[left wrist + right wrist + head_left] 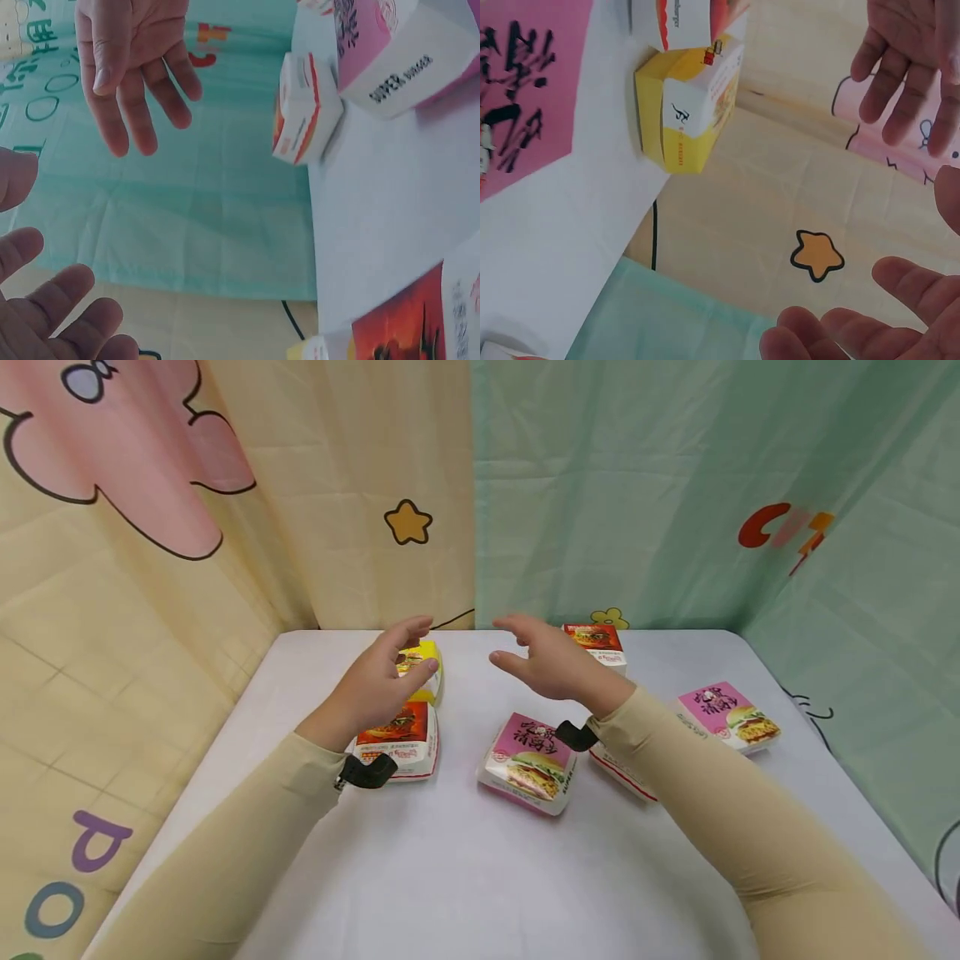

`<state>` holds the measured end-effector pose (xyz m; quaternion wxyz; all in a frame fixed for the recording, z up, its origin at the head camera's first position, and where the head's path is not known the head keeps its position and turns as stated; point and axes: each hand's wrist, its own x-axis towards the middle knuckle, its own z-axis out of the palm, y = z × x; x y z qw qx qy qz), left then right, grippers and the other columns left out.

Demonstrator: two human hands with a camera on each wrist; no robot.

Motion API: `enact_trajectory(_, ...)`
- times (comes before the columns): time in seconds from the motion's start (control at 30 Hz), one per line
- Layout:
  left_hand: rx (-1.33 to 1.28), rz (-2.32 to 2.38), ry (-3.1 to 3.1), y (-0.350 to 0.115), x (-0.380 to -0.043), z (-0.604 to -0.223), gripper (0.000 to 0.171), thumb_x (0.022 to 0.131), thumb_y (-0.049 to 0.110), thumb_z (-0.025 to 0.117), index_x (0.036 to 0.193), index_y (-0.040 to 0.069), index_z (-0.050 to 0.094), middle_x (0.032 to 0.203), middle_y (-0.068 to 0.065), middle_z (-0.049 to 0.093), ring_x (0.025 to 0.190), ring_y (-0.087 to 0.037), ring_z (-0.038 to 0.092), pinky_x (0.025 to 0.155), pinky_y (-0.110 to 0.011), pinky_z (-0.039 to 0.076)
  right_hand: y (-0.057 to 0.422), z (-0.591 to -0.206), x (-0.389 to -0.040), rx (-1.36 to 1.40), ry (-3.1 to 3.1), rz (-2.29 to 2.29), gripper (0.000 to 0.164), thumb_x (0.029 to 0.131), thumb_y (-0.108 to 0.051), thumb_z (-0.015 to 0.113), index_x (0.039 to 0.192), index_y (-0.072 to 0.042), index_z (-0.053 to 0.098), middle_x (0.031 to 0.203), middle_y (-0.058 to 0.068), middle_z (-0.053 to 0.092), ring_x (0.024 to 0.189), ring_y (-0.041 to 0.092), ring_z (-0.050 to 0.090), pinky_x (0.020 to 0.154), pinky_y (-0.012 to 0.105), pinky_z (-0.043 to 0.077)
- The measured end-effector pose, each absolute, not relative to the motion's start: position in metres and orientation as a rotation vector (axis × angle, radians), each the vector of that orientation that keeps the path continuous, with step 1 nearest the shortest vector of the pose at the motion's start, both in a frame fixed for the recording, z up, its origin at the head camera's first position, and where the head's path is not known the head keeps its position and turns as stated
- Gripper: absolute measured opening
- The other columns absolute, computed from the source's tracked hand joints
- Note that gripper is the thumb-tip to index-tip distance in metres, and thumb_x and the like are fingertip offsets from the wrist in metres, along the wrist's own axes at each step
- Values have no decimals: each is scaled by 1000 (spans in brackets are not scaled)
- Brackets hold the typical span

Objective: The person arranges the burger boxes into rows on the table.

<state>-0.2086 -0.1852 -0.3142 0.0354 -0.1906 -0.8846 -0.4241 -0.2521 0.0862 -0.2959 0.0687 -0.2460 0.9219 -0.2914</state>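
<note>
My left hand (pixel 375 687) is raised over the table's left half, fingers apart and relaxed, holding nothing. Below it in the head view lie a yellow-and-white burger box (pixel 430 653), partly hidden by the fingers, and a red-and-white burger box (pixel 401 752). Facing it, palm inward, my right hand (pixel 561 665) is also in the air with nothing in it. A pink burger box (pixel 528 764) sits on the table between the forearms. Both wrist views show the two palms (pixel 139 45) apart from each other, and the yellow box (pixel 679 112) touches a white box beside it.
Behind the right hand stands another red-and-white box (pixel 596 647). A second pink box (pixel 727 717) lies at the right, and a white box (pixel 624 774) is mostly covered by the right forearm. Curtains (pixel 600 485) enclose the white table (pixel 420 877) at the back and sides.
</note>
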Motion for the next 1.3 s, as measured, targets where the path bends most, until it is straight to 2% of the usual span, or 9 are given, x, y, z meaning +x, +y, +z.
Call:
enact_trajectory(0.13,-639,-1301,-2729,-167,-195,-319,64,105,27,64,161,13,38,162,-11,45,152,-33,41,124,-55,36,101,-302,-229,-756,2816,-816,66,105,-40,64,161,-13,42,173,14,31,154,37,41,124,57,36)
enact_trajectory(0.23,-658,-1299,-2762,-153,-185,-327,65,104,30,65,162,15,38,163,-9,45,153,-31,41,125,-55,36,110,-311,-214,-712,2857,-747,69,103,-43,66,162,-16,42,173,13,31,159,35,32,126,59,33)
enact_trajectory(0.33,-668,-1265,-2834,-139,-177,-337,65,104,35,64,162,21,38,165,-4,43,153,-29,42,123,-56,39,121,-321,-199,-660,2892,-696,70,101,-42,69,161,-16,43,169,12,38,157,35,37,123,59,36)
enact_trajectory(0.47,-663,-1228,-2937,-124,-170,-352,65,104,37,65,162,26,38,167,0,40,155,-26,41,120,-56,42,136,-334,-176,-541,2894,-656,70,101,-41,71,160,-14,45,161,12,50,146,36,52,116,59,46)
enact_trajectory(0.6,-621,-1249,-3010,-114,-168,-368,65,104,33,66,162,27,39,168,-2,37,156,-28,39,122,-56,40,144,-344,-158,-451,2857,-600,71,100,-43,70,159,-12,45,159,16,52,144,39,53,114,61,47)
enact_trajectory(0.67,-605,-1256,-3036,-110,-168,-376,65,104,32,67,162,28,39,169,-2,36,156,-28,38,123,-56,38,144,-351,-153,-434,2836,-569,73,100,-45,71,159,-10,46,160,18,51,148,41,48,116,62,45)
enact_trajectory(0.8,-607,-1296,-3068,-102,-172,-390,65,104,33,66,163,25,38,170,-6,34,158,-29,35,126,-55,35,139,-365,-152,-391,2781,-541,77,98,-48,72,160,-11,45,164,21,45,151,44,43,118,63,42)
enact_trajectory(1.03,-589,-1357,-3115,-96,-182,-412,67,106,34,62,165,20,34,171,-12,33,159,-31,33,128,-54,30,133,-389,-164,-439,2715,-573,83,100,-50,69,165,-13,35,173,22,24,153,48,38,118,63,42)
enact_trajectory(1.3,-519,-1337,-3152,-95,-181,-420,67,109,37,56,168,24,28,176,-19,16,161,-39,25,129,-59,25,131,-397,-175,-475,2695,-608,79,105,-47,61,169,-16,25,176,23,8,152,47,40,118,62,41)
